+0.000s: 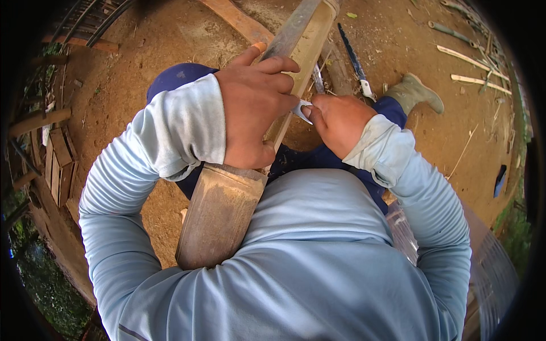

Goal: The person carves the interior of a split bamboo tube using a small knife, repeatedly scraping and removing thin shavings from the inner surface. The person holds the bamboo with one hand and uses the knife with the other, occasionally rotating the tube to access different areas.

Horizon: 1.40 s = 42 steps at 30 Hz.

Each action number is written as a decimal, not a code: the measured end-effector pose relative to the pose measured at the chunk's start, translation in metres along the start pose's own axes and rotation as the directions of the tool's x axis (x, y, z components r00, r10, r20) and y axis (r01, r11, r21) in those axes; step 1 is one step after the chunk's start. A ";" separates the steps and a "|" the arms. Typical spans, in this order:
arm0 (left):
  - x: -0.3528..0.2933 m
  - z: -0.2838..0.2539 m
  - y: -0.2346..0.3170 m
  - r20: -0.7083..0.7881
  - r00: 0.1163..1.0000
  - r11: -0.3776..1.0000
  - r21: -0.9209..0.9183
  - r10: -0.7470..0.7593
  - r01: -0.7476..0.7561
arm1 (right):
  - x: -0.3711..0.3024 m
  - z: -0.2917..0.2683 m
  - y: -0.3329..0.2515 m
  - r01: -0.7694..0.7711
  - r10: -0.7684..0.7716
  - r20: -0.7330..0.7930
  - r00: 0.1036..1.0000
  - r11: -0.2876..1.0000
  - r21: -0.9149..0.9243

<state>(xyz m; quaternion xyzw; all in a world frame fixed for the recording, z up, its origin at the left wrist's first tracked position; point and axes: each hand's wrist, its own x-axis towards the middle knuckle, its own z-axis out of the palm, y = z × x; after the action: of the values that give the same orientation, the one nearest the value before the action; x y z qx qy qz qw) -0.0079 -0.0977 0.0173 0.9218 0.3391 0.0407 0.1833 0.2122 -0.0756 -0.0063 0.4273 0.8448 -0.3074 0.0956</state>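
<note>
My left hand wraps over a split length of bamboo that runs away from my body, its thumb on the near side and its fingers bent across it. A fingertip of that hand looks orange. Closed at the bamboo's right edge, my right hand pinches a small pale, flat, blade-like piece. The left forefinger reaches that piece. A thick brown bamboo section slants between my left arm and my body, under the left wrist. How it joins the split length is hidden by my left hand.
A saw with a dark blade and white handle lies on the dirt ahead, right of a metal blade. A reddish plank lies far left of the bamboo. Bamboo sticks lie far right, a wooden crate at left.
</note>
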 end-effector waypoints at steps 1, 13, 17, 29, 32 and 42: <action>0.000 0.001 0.001 -0.009 1.000 1.000 -0.004 -0.001 0.000 | 0.000 0.000 0.000 -0.001 0.001 0.005 1.000 1.000 0.003; -0.002 0.000 -0.003 -0.009 0.998 0.996 -0.060 0.061 -0.062 | -0.007 0.001 -0.004 0.021 -0.021 0.016 1.000 0.999 0.028; -0.006 -0.004 -0.001 0.029 0.996 0.993 -0.089 0.083 -0.080 | -0.009 0.003 -0.006 0.025 -0.026 0.025 0.999 0.999 0.035; -0.023 -0.006 0.007 -0.014 0.992 0.979 -0.161 0.128 -0.129 | -0.023 0.010 -0.017 0.065 -0.065 0.027 0.998 0.998 0.019; -0.025 -0.005 0.008 -0.038 0.991 0.978 -0.163 0.128 -0.133 | -0.025 0.009 -0.020 0.052 -0.053 0.037 0.998 0.998 0.034; -0.040 -0.007 0.021 0.003 0.992 0.967 -0.225 0.126 -0.122 | -0.043 0.015 -0.040 0.035 -0.041 0.082 0.996 0.997 0.071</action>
<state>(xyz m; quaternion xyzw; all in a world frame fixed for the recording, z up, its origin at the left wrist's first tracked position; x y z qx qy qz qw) -0.0267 -0.1360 0.0336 0.9149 0.2725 0.0820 0.2864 0.2055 -0.1308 0.0177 0.4009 0.8370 -0.3558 0.1103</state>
